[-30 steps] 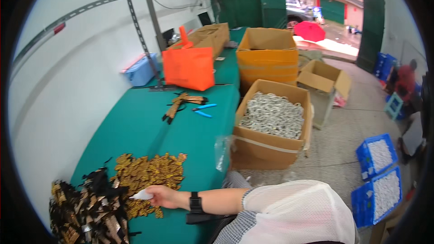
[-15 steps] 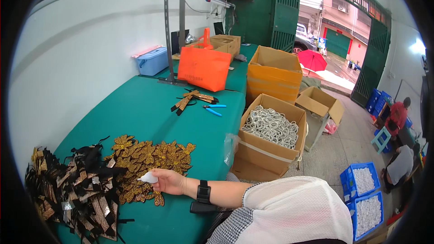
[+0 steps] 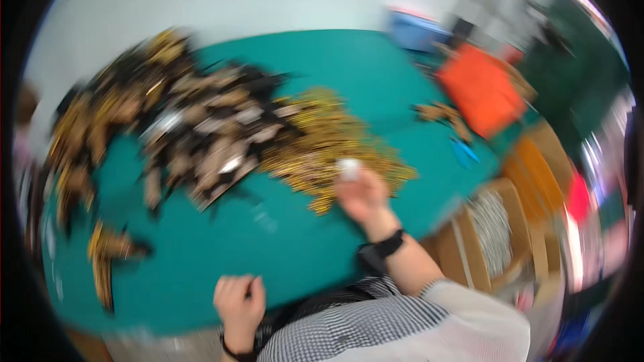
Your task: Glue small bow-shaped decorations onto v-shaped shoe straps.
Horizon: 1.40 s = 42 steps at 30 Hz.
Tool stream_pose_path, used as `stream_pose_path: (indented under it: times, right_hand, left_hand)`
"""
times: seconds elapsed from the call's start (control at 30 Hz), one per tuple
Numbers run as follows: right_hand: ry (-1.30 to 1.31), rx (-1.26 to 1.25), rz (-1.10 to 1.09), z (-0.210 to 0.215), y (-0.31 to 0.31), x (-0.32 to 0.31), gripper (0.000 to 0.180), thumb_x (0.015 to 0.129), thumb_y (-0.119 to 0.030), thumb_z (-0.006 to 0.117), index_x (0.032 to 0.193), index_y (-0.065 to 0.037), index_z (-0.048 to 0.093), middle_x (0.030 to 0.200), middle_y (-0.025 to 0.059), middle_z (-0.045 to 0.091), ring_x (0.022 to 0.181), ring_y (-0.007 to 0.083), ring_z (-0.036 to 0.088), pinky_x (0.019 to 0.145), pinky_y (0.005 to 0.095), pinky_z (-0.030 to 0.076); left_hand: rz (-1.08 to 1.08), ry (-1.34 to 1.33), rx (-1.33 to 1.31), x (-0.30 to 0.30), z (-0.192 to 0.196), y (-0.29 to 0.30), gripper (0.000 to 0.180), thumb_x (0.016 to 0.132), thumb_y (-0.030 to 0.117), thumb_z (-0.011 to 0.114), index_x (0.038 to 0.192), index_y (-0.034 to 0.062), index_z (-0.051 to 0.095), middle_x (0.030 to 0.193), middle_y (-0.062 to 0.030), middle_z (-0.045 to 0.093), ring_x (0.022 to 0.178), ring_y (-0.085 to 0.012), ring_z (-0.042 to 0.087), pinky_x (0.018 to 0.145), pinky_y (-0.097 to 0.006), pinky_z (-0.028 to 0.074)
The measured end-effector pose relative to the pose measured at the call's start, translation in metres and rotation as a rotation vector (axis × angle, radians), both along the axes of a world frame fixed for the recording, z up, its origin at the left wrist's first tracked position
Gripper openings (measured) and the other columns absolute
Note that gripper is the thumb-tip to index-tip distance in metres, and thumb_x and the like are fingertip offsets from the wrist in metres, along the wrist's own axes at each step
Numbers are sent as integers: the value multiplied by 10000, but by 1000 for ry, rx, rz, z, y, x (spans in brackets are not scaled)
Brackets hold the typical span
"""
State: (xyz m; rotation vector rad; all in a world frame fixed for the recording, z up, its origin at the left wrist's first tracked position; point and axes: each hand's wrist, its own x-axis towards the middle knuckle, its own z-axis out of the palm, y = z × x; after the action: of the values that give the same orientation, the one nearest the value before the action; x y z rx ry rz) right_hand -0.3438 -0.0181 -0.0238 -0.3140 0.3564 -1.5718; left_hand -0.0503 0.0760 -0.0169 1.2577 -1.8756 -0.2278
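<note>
The whole view is smeared by motion. My right hand (image 3: 363,196) is closed around a small white squeeze bottle (image 3: 348,169) at the near edge of a pile of gold flower-shaped appliques (image 3: 335,141). By the table's front edge, my left hand (image 3: 239,302) is curled up, and its palm side is hidden. To the left of the appliques lies a heap of black and brown-gold glittery strips (image 3: 221,107). A single strip piece (image 3: 111,255) rests apart from it, nearer the left front of the table.
The green tabletop (image 3: 302,248) carries an orange bag (image 3: 481,90), blue-handled pliers (image 3: 464,153) and a few more strips (image 3: 444,115) at the right. Behind stands a blue box (image 3: 416,32). Cardboard boxes, one holding silver rings (image 3: 493,231), line the right side.
My view has swung left and downward, bringing my left hand and the table's left end into sight. The white bottle is still in my right hand near the appliques.
</note>
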Motion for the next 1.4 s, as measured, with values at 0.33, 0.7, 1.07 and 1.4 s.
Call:
stream_pose_path:
  times: [0.33, 0.7, 1.07, 1.4]
  right_hand:
    - [108, -50, -50, 8, 9, -22, 309, 882, -138, 422, 1163, -13, 403, 869, 85, 485, 683, 129, 406, 619, 264, 368]
    - [-102, -254, 194, 43, -2, -6, 309, 864, -120, 428, 1141, -6, 355, 768, 39, 380, 632, 105, 369, 573, 242, 342]
    - [-163, -27, -76, 15, 37, -57, 209, 885, -156, 421, 1021, 1, 417, 736, 44, 410, 630, 129, 374, 590, 267, 337]
    - [-118, -4, -114, 11, 31, -53, 204, 862, -193, 463, 960, -16, 481, 722, 31, 426, 625, 131, 373, 581, 269, 330]
  left_hand:
    - [89, -122, -54, -1, 0, 15, 161, 719, 157, 614, 617, 87, 512, 582, -38, 442, 579, -200, 450, 531, -312, 382]
    - [61, -55, 37, 8, 8, 7, 95, 662, 126, 661, 627, 92, 579, 576, -46, 538, 545, -228, 511, 515, -333, 411]
    - [-251, -85, 384, -32, 89, -69, 63, 711, 64, 621, 744, 18, 593, 682, -76, 579, 623, -182, 560, 573, -264, 448]
    - [-130, -508, -183, -104, 77, -243, 112, 747, 117, 568, 822, 65, 633, 808, -104, 587, 792, -295, 548, 696, -362, 448]
